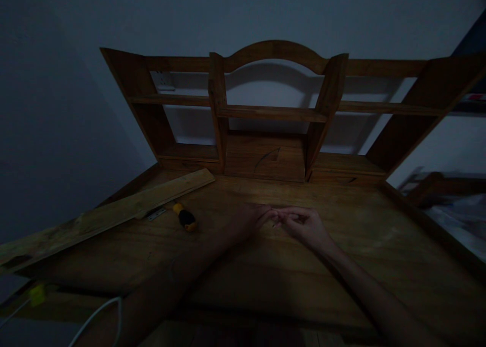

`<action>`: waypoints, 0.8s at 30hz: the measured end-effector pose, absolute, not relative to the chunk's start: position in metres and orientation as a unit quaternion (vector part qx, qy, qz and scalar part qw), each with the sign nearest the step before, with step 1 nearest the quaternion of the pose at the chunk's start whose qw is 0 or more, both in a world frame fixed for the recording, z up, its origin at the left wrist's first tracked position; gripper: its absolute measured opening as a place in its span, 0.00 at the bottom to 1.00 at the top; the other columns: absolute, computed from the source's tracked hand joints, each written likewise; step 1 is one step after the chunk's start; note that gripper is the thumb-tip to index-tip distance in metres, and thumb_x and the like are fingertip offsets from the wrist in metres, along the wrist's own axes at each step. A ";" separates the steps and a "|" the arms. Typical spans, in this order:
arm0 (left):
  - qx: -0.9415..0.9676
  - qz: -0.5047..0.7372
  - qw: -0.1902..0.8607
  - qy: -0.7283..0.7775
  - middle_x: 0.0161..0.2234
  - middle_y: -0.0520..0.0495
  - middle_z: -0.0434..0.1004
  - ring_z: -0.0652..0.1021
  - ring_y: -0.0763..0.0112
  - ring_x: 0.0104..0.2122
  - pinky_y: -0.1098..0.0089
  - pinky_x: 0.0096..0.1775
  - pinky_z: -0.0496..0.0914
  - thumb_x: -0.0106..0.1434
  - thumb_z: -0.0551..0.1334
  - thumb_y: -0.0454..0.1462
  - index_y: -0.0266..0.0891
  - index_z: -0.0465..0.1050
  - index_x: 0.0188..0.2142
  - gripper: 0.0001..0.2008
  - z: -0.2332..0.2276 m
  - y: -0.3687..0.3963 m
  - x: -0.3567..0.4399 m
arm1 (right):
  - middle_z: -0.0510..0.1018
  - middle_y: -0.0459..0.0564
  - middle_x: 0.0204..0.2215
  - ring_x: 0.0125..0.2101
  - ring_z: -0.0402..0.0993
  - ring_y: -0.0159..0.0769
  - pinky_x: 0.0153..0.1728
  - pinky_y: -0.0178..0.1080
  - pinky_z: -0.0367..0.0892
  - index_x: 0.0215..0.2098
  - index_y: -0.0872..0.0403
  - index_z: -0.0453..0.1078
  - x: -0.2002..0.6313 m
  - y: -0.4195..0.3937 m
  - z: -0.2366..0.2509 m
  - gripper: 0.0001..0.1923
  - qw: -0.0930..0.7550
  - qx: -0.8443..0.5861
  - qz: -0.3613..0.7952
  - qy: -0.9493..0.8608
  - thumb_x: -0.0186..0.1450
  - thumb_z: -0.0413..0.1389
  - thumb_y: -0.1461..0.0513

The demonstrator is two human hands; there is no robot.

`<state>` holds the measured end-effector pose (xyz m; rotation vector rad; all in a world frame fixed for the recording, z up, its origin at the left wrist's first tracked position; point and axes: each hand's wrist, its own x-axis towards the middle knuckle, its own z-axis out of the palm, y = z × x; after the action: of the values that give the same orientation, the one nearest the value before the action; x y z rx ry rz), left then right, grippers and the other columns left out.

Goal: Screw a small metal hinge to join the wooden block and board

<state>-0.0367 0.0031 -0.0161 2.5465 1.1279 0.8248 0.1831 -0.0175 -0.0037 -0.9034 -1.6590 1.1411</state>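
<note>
Dimly, left hand [253, 219] and right hand [304, 224] are met fingertip to fingertip over the desk [360, 235], pinched on something tiny, unidentifiable; it is best kept low over the wood, with the screwdriver [184, 217] lying near the left hand by the plank [114, 210]

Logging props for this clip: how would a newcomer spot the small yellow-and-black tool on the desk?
Start at the wooden desk with its shelf hutch. A long loose plank lies across the desk's left side. Just right of it lies the stubby tool, left of the left hand; it alone is yellow and black.
</note>
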 end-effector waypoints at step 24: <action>0.877 0.275 0.116 0.376 0.33 0.48 0.81 0.77 0.68 0.31 0.70 0.35 0.70 0.77 0.51 0.44 0.40 0.78 0.41 0.19 -0.020 0.004 -0.038 | 0.86 0.49 0.29 0.30 0.84 0.39 0.35 0.36 0.78 0.40 0.51 0.83 0.177 -0.024 0.008 0.14 0.442 -0.396 0.423 -0.684 0.64 0.65 0.51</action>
<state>-0.0379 0.0044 -0.0200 2.5690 1.1009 0.8055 0.1773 -0.0239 0.0083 -0.9817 -1.6982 1.0506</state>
